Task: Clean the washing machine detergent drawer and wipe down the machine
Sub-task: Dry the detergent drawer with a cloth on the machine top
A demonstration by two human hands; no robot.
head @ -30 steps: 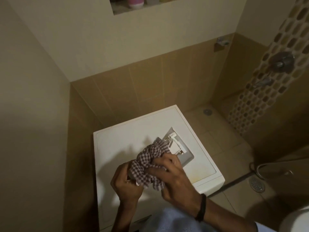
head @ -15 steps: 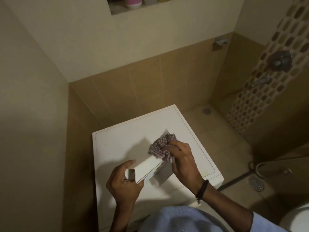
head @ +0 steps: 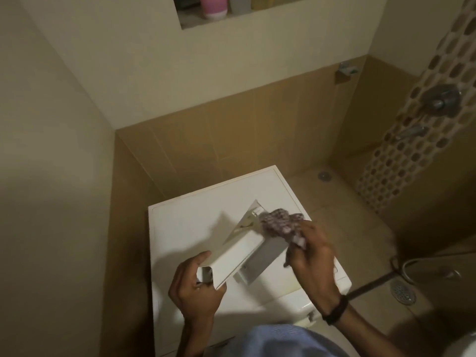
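The white detergent drawer point(head: 239, 253) is out of the machine and held above the white washing machine top point(head: 185, 220). My left hand point(head: 195, 289) grips the drawer's front panel at its near end. My right hand point(head: 311, 256) holds a bunched checked cloth point(head: 280, 225) against the drawer's far right side. The drawer points away from me, tilted, with its far end visible beside the cloth.
The machine stands in a tiled corner, with walls at the left and behind. To its right lie the shower floor, a round drain point(head: 403, 292) and a hose. Shower valves point(head: 443, 99) are on the mosaic strip. Bottles stand in a wall niche point(head: 213, 6) above.
The cloth and my right hand have moved from the near end of the drawer along it to the far right side. My left hand keeps holding the front panel.
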